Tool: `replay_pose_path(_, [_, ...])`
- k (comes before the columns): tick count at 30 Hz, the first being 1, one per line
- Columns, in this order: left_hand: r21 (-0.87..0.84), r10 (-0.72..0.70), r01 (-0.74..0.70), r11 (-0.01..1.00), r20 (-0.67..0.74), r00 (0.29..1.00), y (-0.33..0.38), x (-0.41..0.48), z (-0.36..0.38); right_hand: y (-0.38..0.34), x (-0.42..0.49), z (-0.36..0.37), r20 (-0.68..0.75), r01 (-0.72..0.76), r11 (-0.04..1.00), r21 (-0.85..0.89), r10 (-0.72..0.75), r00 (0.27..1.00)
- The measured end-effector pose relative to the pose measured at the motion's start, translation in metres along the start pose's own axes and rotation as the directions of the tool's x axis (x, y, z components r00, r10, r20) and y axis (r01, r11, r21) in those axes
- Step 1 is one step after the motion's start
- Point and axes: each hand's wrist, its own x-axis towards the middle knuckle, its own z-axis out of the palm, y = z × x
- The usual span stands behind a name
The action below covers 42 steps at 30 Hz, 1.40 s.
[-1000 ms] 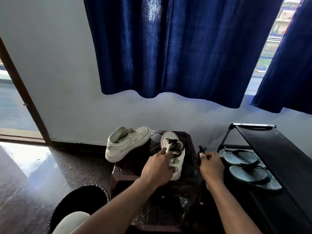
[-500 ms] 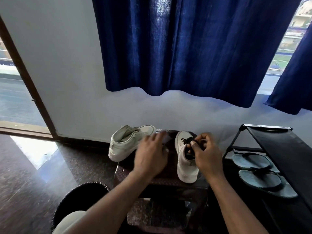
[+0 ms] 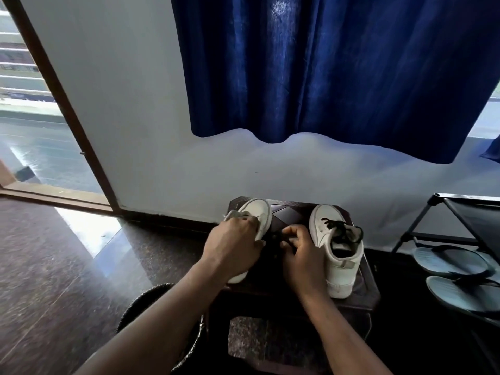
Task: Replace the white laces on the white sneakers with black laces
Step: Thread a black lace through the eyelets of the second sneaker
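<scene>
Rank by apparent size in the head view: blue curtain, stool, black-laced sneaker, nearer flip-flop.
1. blue curtain
2. stool
3. black-laced sneaker and nearer flip-flop: they look alike, and the frame edge cuts the flip-flop, so unranked.

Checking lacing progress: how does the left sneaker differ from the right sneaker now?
The right sneaker carries black lace at its eyelets; the left sneaker shows none. The left hand grips the left sneaker; the right sneaker stands free. Both are white, on the stool, toes toward the wall.

Dim interior; daylight from doorway [image 3: 35,125], glare patch on floor [image 3: 89,228] (polished stone); wide-angle edge bending.
</scene>
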Motion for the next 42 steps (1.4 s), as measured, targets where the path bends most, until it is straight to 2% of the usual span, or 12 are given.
replay_pose_path(5, [-0.043,0.051,-0.053,0.998,-0.053,0.997,0.002,-0.010,0.005,0.012,-0.002,0.006,-0.002,-0.009,0.997,0.072,0.009,1.000])
replay_pose_path(8, [-0.247,0.065,-0.096,0.964,-0.130,0.989,-0.002,-0.011,-0.004,0.019,-0.002,0.009,-0.011,0.000,0.996,0.089,0.001,1.000])
replay_pose_path(11, [-0.391,-0.065,-0.082,0.917,-0.349,0.935,-0.010,-0.003,-0.014,0.023,-0.002,0.012,-0.050,0.029,0.998,0.051,-0.027,0.998])
replay_pose_path(12, [-0.421,-0.133,-0.043,0.906,-0.380,0.915,-0.015,0.002,-0.016,0.023,-0.002,0.013,-0.055,0.034,0.999,0.041,-0.032,0.998])
replay_pose_path(14, [-0.523,-0.257,0.084,0.848,-0.268,0.928,-0.025,0.012,-0.011,0.024,-0.001,0.013,-0.065,0.045,0.999,0.011,-0.044,0.997])
replay_pose_path(17, [-0.711,-0.278,0.205,0.672,0.014,0.960,-0.034,0.023,0.013,0.025,0.002,0.008,-0.120,0.065,0.994,-0.084,-0.074,0.990])
replay_pose_path(21, [-0.858,-0.313,0.286,0.427,0.156,0.937,-0.029,0.028,0.033,0.028,0.011,-0.005,-0.111,0.017,0.989,-0.148,-0.034,0.993])
replay_pose_path(29, [-0.832,-0.315,0.307,0.462,0.170,0.934,-0.020,0.039,0.040,0.029,0.017,-0.007,-0.063,0.026,0.994,-0.107,-0.033,0.997])
replay_pose_path(33, [-0.867,-0.299,0.349,0.355,0.249,0.921,-0.012,0.039,0.038,0.027,0.025,-0.004,-0.168,0.078,0.996,0.032,-0.072,0.983])
replay_pose_path(37, [-0.837,-0.304,0.311,0.451,0.184,0.935,-0.005,0.045,0.043,0.027,0.034,-0.004,-0.156,0.074,0.988,0.136,-0.052,0.986])
replay_pose_path(40, [-0.869,-0.299,0.287,0.403,0.171,0.939,-0.005,0.054,0.042,0.026,0.031,-0.003,-0.143,0.090,0.972,0.218,-0.059,0.988])
replay_pose_path(42, [-0.871,-0.264,0.272,0.408,0.173,0.949,-0.002,0.060,0.038,0.022,0.027,0.000,-0.170,0.087,0.951,0.297,-0.037,0.985])
